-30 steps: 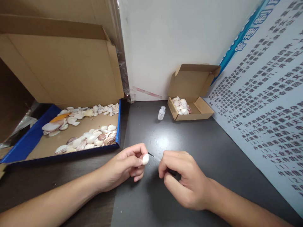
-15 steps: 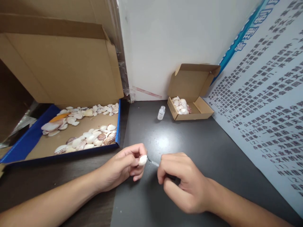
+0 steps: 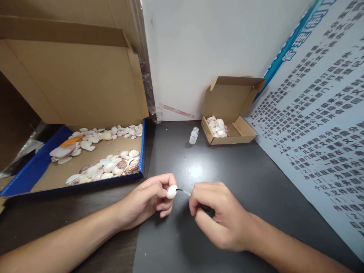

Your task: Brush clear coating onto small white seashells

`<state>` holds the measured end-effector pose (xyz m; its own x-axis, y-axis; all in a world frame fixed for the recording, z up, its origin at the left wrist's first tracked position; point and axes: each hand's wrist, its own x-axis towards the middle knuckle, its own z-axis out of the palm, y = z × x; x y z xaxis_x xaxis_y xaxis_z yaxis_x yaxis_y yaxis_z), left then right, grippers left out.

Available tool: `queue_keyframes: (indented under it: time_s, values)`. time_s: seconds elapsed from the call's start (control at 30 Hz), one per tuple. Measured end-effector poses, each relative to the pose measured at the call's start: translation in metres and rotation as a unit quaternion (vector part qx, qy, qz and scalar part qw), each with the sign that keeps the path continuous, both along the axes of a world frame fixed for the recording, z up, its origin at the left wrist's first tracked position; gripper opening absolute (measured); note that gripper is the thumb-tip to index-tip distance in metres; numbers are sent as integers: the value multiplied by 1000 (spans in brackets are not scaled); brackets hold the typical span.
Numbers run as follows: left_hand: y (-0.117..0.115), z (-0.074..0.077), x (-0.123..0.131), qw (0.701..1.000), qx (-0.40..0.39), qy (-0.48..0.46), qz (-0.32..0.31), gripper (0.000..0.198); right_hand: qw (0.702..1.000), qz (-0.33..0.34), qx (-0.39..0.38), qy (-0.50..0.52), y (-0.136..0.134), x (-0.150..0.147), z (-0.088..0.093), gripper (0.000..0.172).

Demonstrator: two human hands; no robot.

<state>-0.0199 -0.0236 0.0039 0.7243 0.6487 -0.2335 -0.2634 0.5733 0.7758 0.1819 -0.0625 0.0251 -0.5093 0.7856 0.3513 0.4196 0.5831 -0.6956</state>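
My left hand (image 3: 148, 200) pinches a small white seashell (image 3: 171, 192) between thumb and fingers. The shell's ribbed outside is partly turned towards me. A thin brush (image 3: 184, 192) with a dark tip and a clear stem reaches from my right hand (image 3: 220, 216) to the shell's right edge, and its tip appears to touch it. My right fingers are closed round the brush's black handle, which is mostly hidden. Beyond both hands, a small glass bottle (image 3: 193, 136) with a white label stands upright with no cap on it.
At the left, a blue-sided cardboard box (image 3: 99, 179) holds several loose shells, its lid raised. Behind the bottle to the right sits a smaller brown box (image 3: 233, 141) with white shells. A white board (image 3: 199, 57) stands at the back, and a printed poster (image 3: 318, 125) slants along the right.
The shell has turned slightly in my left fingers, so more of its ribbed face shows. The brush tip has risen a little along the shell's edge, and my right hand has shifted slightly upward.
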Motion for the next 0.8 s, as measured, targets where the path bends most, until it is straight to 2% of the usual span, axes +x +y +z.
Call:
queue_keyframes:
  time_s: [0.3, 0.53, 0.8]
  values:
    - [0, 2, 0, 1000, -7, 6, 5, 2, 1000, -4, 18, 20, -2, 1, -3, 16]
    - [0, 2, 1, 1000, -13, 12, 6, 2, 999, 41, 16, 19, -2, -1, 0, 15]
    - [0, 1, -1, 1000, -10, -3, 1, 4, 999, -13, 21, 26, -1, 0, -1, 16]
